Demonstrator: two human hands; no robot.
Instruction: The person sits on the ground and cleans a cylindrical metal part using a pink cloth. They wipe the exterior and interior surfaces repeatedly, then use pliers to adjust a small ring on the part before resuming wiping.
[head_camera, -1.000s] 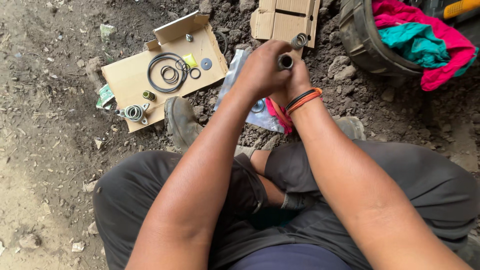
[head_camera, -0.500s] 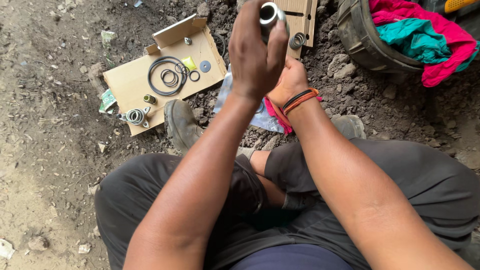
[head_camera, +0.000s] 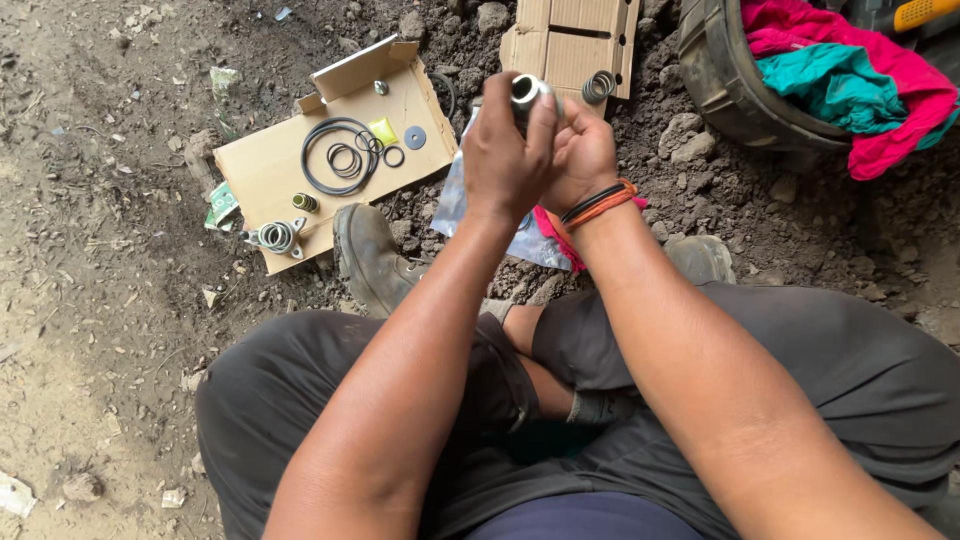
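Head view: person seated on dirt, both hands raised together in front of the knees. Left hand wrapped around a short metal sleeve, fingers curled over its side, the shiny open end showing above the knuckles. Right hand pressed against the left from the right side, thumb up near the sleeve; whether its fingers grip the sleeve cannot be told. Bracelets, black and orange, on the right wrist. Left of the hands: flat cardboard carrying black O-rings, a washer and a small spring. Just beyond the hands: second cardboard piece with a ring stack. Below the hands: plastic bag on the ground. Far right: tub of rags.
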